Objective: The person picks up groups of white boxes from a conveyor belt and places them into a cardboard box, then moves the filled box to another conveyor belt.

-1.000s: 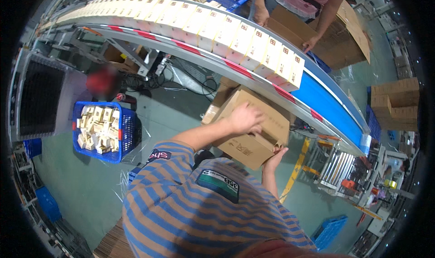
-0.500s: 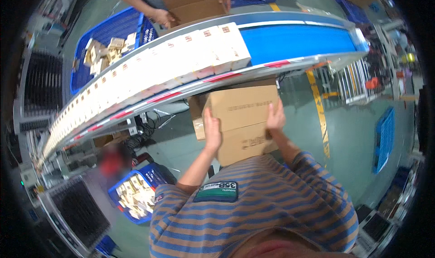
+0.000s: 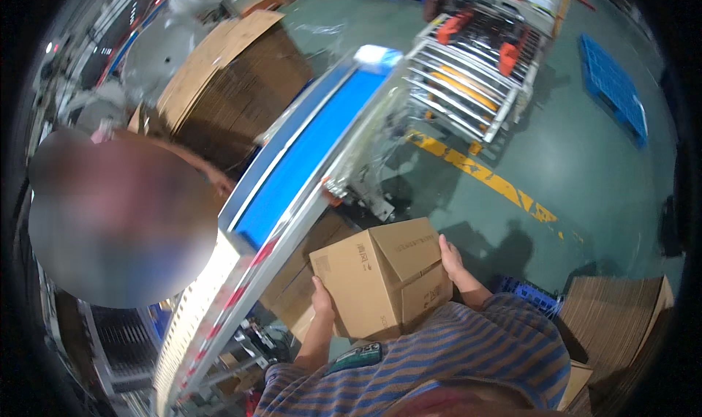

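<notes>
Hands clamped our box (image 3: 384, 282) from both sides, left hand (image 3: 322, 301) low, right hand (image 3: 451, 260) higher. Fingers lay flat against cardboard, keeping it steady beside the belt (image 3: 307, 153)

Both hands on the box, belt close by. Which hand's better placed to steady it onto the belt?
Left, probably. The left hand grips the box on the side facing the blue belt; the right hand holds the far side, away from it.

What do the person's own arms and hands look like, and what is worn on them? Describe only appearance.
The left hand and right hand are bare, with no gloves, rings or watch to be seen. Both forearms are uncovered. The short-sleeved shirt has blue and brown horizontal stripes, with a dark patch near its left side.
</notes>
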The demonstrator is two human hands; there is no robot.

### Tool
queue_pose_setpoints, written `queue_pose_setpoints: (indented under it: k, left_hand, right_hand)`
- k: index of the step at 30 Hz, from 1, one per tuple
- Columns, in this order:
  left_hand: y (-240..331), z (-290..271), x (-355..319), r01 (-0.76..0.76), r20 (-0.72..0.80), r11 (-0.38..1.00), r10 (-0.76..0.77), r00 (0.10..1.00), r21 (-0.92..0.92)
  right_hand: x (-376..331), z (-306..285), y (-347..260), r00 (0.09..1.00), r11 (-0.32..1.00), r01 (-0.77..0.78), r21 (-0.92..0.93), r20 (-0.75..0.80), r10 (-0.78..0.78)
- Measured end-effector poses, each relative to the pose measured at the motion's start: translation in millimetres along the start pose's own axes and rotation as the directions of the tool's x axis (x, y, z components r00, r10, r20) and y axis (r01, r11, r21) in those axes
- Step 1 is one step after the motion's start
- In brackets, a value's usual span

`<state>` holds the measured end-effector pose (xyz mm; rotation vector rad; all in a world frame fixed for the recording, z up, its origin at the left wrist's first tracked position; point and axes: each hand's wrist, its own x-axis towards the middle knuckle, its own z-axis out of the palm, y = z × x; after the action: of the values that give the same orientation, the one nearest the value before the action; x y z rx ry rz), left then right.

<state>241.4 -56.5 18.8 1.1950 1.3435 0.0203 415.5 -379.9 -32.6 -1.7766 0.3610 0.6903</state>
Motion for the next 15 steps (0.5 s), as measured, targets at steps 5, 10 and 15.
queue_pose_setpoints:
  k: [5, 10, 15]
  left_hand:
    - [21.6, 189.3, -5.1, 0.074, 0.328, 0.997, -0.060, 0.943, -0.029]
    - [58.9, 362.6, -54.6, 0.146, 0.533, 0.981, -0.057, 0.844, -0.126]
    - [101.8, 503.4, -49.5, 0.119, 0.652, 0.989, -0.031, 0.758, -0.091]
  right_hand:
    - [56.3, -166.9, -28.0, 0.969, 0.995, 0.002, -0.095, -0.247, -0.025]
    - [106.4, -308.2, -102.8, 0.867, 0.944, -0.037, -0.329, -0.480, -0.133]
    - [173.6, -407.1, -155.0, 0.792, 0.952, 0.010, -0.305, -0.578, -0.194]
